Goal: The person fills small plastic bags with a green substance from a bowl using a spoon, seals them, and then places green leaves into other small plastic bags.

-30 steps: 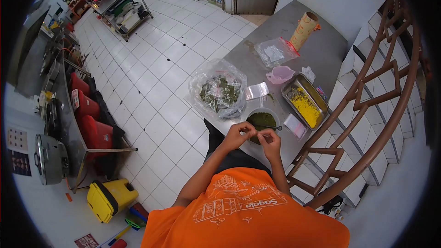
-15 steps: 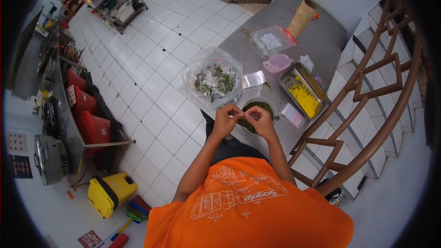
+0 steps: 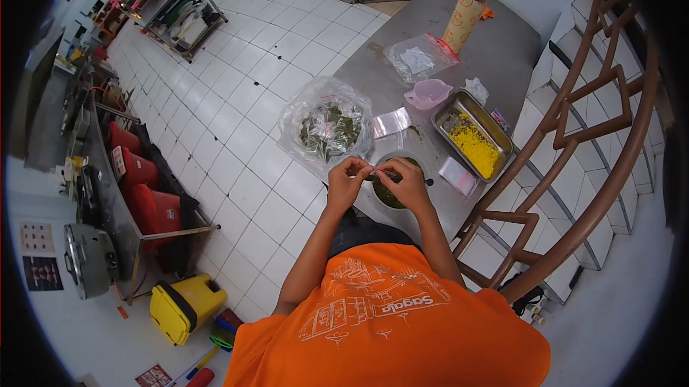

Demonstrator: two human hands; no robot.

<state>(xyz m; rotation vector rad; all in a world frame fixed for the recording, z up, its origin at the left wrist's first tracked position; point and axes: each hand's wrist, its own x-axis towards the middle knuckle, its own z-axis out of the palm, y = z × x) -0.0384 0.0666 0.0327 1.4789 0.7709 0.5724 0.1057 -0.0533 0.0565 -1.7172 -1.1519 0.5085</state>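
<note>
My left hand [image 3: 347,180] and my right hand [image 3: 403,182] meet fingertip to fingertip at the table's near edge. Both are closed in a pinch; whatever lies between the fingertips is too small to make out. Beneath them stands a pale bowl [image 3: 425,169] with dark green contents [image 3: 388,197], partly covered by my right hand. A dark round handle end [image 3: 429,182] shows at its right rim. Left of the bowl is a clear plastic bag [image 3: 291,118] full of green leaves [image 3: 331,131]. Small clear plastic sleeves [image 3: 392,122] lie behind the bowl.
On the metal table [image 3: 495,35] are a steel tray [image 3: 470,109] of yellow bits, a pink cup [image 3: 428,93], a zip bag [image 3: 420,60], a patterned roll [image 3: 464,20] and a small clear packet [image 3: 458,176]. A brown stair railing [image 3: 610,186] runs along the right.
My fingertips have come closer together and remain pinched over the bowl. The whole view has shifted slightly. Objects on the table keep their places.
</note>
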